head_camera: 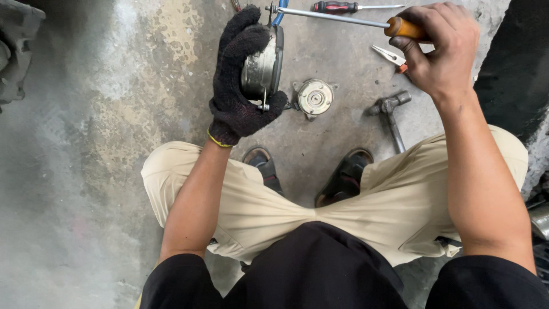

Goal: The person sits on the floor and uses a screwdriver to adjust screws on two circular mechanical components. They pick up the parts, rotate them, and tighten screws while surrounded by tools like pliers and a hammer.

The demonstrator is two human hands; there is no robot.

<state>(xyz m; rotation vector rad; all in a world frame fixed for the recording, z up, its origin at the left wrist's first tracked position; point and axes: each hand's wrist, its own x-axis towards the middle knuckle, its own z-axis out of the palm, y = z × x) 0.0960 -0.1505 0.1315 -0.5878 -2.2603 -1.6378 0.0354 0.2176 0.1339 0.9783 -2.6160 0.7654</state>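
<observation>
My left hand (240, 74), in a black knit glove, grips a round metal motor housing (263, 66) held on edge above the concrete floor. My bare right hand (440, 48) is closed around the orange handle of a long screwdriver (343, 18). Its steel shaft runs left, with the tip at the top rim of the housing. A round metal end cover (314, 97) lies flat on the floor just right of the housing.
A hammer (392, 114) lies on the floor near my right shoe (346, 177). Pliers (392, 57) and a red-and-black screwdriver (343, 7) lie farther away. Dark objects stand at the right edge (514, 63) and the top left corner (17, 46).
</observation>
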